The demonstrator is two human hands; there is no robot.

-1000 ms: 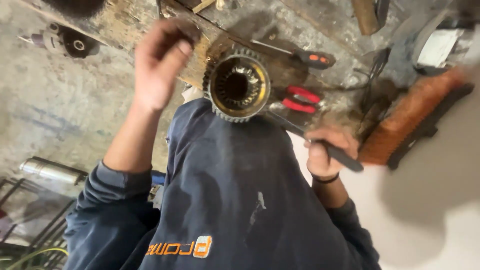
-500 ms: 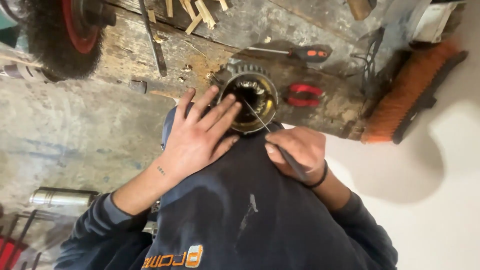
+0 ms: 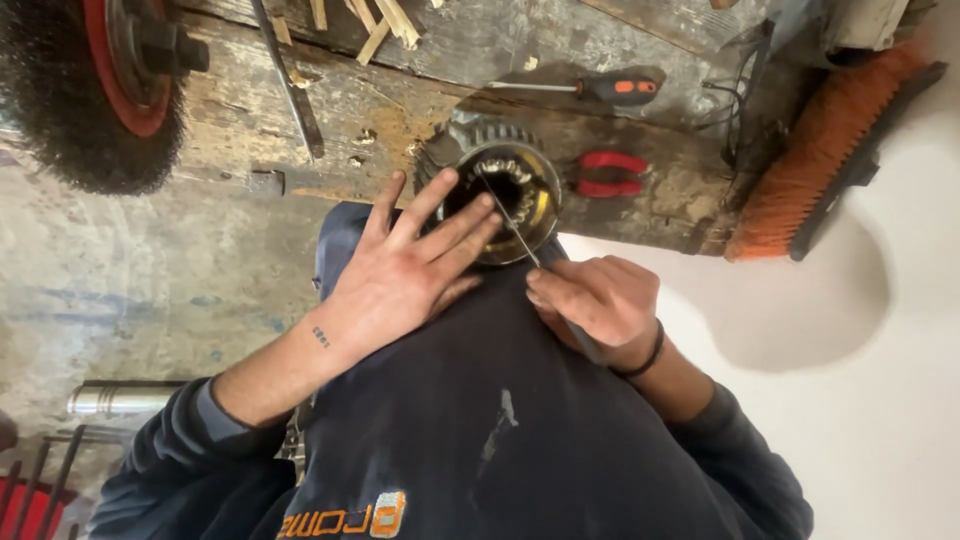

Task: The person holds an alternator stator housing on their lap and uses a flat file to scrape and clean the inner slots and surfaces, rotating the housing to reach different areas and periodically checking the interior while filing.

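A toothed metal gear ring point(image 3: 512, 158) with a shiny hollow bore rests at the front edge of a worn wooden bench point(image 3: 400, 90), against my dark sweatshirt. My left hand point(image 3: 405, 270) lies flat with fingers spread, its fingertips over the near rim of the gear. My right hand point(image 3: 595, 295) pinches a thin metal rod tool point(image 3: 508, 218), whose tip reaches into the gear's bore. The tool's handle is hidden under my right hand.
On the bench lie an orange-handled screwdriver point(image 3: 590, 88), red-handled pliers point(image 3: 608, 173), a flat metal bar point(image 3: 288, 85) and wood splinters point(image 3: 385, 25). A wire wheel with a red hub point(image 3: 95, 85) sits at far left, an orange brush point(image 3: 830, 140) at right, a metal cylinder point(image 3: 120, 398) on the floor.
My left hand came down from above the bench and spread onto the gear's rim. My right hand moved up from the right with the thin tool and put its tip into the bore.
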